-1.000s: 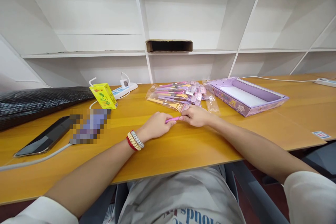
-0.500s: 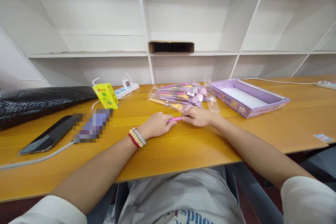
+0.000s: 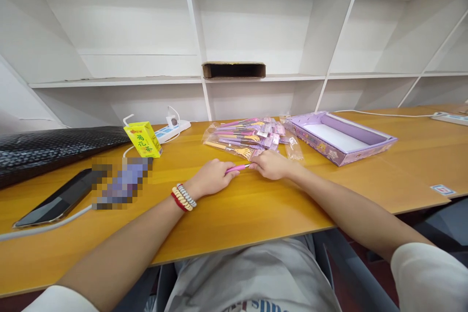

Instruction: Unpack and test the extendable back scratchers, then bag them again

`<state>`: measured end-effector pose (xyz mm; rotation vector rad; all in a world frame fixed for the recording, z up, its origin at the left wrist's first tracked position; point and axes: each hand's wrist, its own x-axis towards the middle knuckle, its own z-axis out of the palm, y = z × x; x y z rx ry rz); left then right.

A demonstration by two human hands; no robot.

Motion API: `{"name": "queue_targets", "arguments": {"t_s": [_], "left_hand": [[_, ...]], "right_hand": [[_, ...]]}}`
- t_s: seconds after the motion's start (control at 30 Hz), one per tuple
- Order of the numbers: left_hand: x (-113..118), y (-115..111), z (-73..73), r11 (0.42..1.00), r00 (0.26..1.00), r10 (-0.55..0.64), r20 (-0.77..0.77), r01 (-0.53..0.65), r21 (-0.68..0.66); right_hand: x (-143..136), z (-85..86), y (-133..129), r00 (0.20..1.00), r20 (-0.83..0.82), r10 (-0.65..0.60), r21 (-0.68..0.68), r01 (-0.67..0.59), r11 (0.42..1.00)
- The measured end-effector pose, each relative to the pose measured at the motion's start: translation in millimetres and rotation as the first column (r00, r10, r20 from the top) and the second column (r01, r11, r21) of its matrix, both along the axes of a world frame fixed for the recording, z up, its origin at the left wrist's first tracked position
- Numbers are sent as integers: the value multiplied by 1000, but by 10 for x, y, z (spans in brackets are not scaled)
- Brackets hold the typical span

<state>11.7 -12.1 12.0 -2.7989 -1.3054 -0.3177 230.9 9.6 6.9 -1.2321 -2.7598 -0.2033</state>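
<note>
A thin pink stick-like item [image 3: 237, 168] lies between both hands, just above the wooden desk [image 3: 256, 204]. My left hand [image 3: 210, 178], with beaded bracelets at the wrist, grips its left end. Its right end is pinched by my right hand [image 3: 271, 164]. Right behind the hands sits a pile of clear packets [image 3: 248, 135] holding pink, purple and yellow items.
An open purple box [image 3: 338, 137] lies right of the pile. A yellow drink carton [image 3: 142, 139], a white power strip [image 3: 171, 127], a dark phone [image 3: 54, 202] on a cable and a black textured bag [image 3: 47, 148] occupy the left. White shelves rise behind.
Both hands keep hold of the pink item in the same spot. Only the head view shifts slightly.
</note>
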Motion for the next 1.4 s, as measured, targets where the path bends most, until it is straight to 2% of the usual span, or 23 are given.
{"name": "queue_targets", "arguments": {"t_s": [0.13, 0.27, 0.5, 0.6, 0.83, 1.0, 1.23, 1.4], "left_hand": [[2, -52, 21, 988, 988, 33, -151, -9, 157], [16, -87, 51, 975, 971, 61, -233, -8, 222], [26, -77, 61, 998, 996, 2, -84, 3, 56], [33, -78, 55, 1000, 999, 20, -47, -19, 15], [78, -108, 32, 994, 984, 71, -164, -56, 95], [108, -83, -13, 990, 974, 65, -219, -35, 136], [116, -52, -35, 994, 991, 23, -134, -7, 113], [84, 9, -69, 987, 996, 13, -83, 1, 161]], "right_hand": [[-3, -11, 2, 999, -30, 27, -7, -27, 1000], [-3, -16, -1, 996, -72, 51, -3, -51, 999], [-22, -5, -29, 996, -64, 55, 11, -55, 998], [-38, -24, -25, 998, -44, 46, 22, -46, 999], [-68, -37, -23, 998, -45, 32, 20, -31, 999], [-59, -10, -16, 999, -11, 46, 31, -45, 998], [-23, -4, -10, 999, -27, 45, -1, -45, 999], [43, -33, 29, 992, -87, 95, -10, -96, 995]]}}
